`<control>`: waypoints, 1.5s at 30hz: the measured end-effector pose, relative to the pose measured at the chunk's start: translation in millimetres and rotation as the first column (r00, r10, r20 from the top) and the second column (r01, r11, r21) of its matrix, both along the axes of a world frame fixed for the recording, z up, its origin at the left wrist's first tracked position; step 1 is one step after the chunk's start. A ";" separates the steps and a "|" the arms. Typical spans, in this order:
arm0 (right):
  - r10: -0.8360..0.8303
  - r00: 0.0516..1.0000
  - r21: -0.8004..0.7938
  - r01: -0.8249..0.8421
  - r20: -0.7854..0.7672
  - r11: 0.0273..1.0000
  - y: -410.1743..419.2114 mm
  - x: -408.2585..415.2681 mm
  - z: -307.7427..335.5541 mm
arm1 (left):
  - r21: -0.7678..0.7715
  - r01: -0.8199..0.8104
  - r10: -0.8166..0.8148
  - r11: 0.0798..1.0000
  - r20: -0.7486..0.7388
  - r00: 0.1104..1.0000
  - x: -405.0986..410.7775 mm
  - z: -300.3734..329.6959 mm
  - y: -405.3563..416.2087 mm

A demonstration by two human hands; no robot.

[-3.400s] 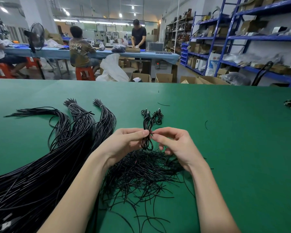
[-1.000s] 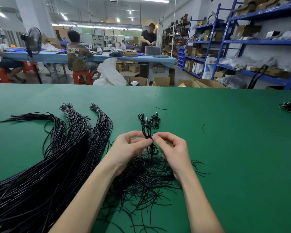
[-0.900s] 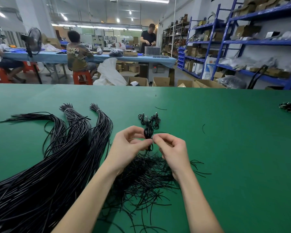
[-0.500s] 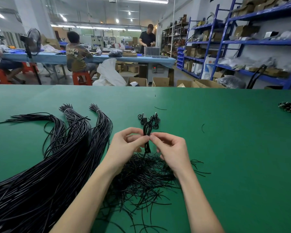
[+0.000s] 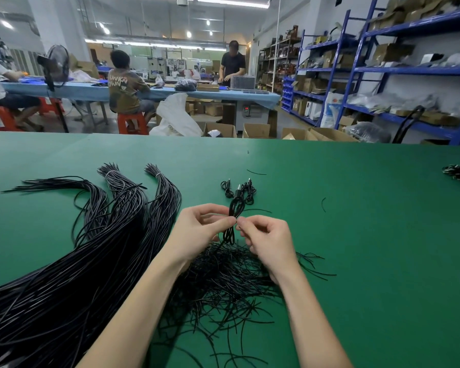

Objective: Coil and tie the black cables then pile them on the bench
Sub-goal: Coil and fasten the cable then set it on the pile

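One coiled cable is held upright above the green table, with one small pile of tied coils just beyond it, three long cable bundles to its left and a heap of short ties beneath. The left hand and right hand meet at its waist. Each grip is closed, thumb and forefinger pinching the coil's middle.

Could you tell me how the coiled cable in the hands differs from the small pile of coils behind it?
The coiled cable is held off the bench, pinched at its middle by the left hand and right hand; the pile of coils lies on the green bench, untouched. The held one is single; the pile holds several. Both are black.
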State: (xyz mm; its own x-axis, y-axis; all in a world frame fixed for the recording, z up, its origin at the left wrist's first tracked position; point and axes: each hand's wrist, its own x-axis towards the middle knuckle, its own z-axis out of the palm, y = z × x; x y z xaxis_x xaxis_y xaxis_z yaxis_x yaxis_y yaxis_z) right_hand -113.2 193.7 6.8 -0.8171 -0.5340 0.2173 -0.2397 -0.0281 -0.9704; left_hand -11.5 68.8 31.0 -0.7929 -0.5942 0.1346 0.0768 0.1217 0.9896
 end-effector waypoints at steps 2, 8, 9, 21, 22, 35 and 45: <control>0.189 0.856 -0.161 -0.126 0.481 0.979 -1.5 3.0 2.9 | -0.050 0.004 -0.004 0.999 0.017 1.000 1.4 0.0 -1.4; 0.205 0.835 -0.027 -0.223 0.511 0.974 0.3 0.6 12.4 | 0.129 -0.023 0.029 0.991 -0.049 0.998 -1.4 -1.0 -2.3; 0.201 0.866 0.001 -0.226 0.458 0.974 1.4 -0.9 12.8 | 0.200 -0.024 0.040 0.980 -0.076 0.996 -2.4 -1.7 -1.8; -0.007 0.994 0.010 0.006 0.107 1.000 -19.1 -1.3 -8.3 | 0.258 -0.030 0.035 0.966 -0.017 0.999 -9.8 -13.3 -1.2; -0.075 0.995 0.054 0.072 0.059 0.996 -20.7 -7.2 -10.1 | 0.258 -0.033 0.036 0.966 -0.004 0.999 -9.7 -13.2 -1.8; -0.349 0.936 0.284 0.347 -0.045 0.894 -99.4 -123.0 -2.1 | 0.332 -0.066 0.064 0.941 0.016 0.998 -1.2 -15.8 -26.8; -0.246 0.955 0.518 0.296 -0.165 0.802 -96.4 -135.8 -16.4 | 0.303 -0.048 0.032 0.952 0.058 0.998 1.3 -13.7 -25.6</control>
